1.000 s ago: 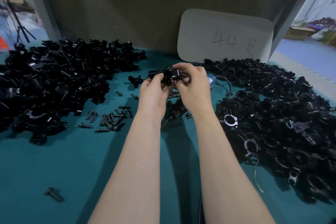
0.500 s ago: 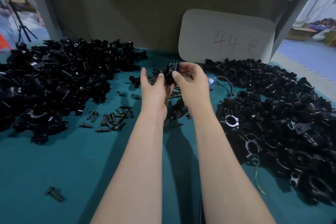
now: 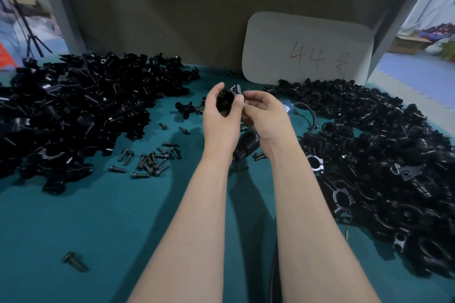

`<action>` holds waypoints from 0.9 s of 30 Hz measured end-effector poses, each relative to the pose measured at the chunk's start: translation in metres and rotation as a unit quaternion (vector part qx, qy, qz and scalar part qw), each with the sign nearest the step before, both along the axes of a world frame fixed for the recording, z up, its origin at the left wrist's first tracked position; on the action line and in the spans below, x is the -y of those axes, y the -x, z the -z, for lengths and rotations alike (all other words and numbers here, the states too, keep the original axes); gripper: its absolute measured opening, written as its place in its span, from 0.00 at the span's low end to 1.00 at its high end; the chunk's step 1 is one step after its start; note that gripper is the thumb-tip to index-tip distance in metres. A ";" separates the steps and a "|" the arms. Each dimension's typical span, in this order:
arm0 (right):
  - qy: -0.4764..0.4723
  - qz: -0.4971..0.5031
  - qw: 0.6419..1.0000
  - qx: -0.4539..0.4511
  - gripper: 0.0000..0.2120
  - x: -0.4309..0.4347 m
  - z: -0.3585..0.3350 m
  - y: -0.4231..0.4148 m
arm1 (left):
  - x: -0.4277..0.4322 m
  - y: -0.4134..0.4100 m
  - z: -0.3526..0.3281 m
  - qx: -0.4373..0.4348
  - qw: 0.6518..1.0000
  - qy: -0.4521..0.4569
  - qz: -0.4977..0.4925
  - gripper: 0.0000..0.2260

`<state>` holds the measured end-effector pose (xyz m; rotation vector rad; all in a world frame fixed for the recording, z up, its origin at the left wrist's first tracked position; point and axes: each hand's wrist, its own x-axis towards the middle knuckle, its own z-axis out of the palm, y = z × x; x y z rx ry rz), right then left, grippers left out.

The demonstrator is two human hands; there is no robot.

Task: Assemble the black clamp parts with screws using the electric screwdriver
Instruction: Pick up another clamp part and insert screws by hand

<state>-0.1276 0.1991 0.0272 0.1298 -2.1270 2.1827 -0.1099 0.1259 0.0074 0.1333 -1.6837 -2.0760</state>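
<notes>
Left hand (image 3: 219, 118) wraps a black clamp part (image 3: 225, 102), raised off the teal mat-covered table (image 3: 98, 216); small black screw ends (image 3: 235, 87) stick up from the part's top. Right hand (image 3: 267, 115) is just beside it, fingers curled with the tips at the part's right edge; can't tell if they pinch anything. Black electric screwdriver (image 3: 247, 146) lies on the mat under both wrists, mostly hidden. Left of the left hand: a big heap of black clamp parts (image 3: 73, 110), then a loose scatter of black screws (image 3: 150, 162) nearer the forearm, and one stray screw (image 3: 73, 261) well apart toward the near edge. Right of the right hand: a second black clamp heap (image 3: 381, 155), with a small blue item (image 3: 286, 107) and a black cable loop (image 3: 310, 114) at its edge. Beyond the hands a grey rounded card marked "44" (image 3: 307, 49) leans on a brown back panel (image 3: 197, 7) between grey frame posts (image 3: 66, 7). Room: blue floor (image 3: 430, 69) and a cardboard box (image 3: 408, 43) far right, a dark tripod (image 3: 32, 39) far left.
</notes>
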 end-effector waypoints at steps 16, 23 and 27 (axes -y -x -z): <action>0.277 -0.117 0.940 0.161 0.08 -0.006 -0.010 -0.010 | -0.004 -0.002 0.000 -0.059 0.982 0.178 -0.029 0.17; 0.268 -0.077 0.953 0.115 0.15 -0.009 -0.010 -0.007 | -0.005 0.002 0.002 0.013 0.981 0.191 0.025 0.24; 0.272 -0.082 0.953 0.102 0.06 -0.008 -0.008 -0.006 | -0.005 0.003 0.002 -0.003 0.990 0.141 0.026 0.21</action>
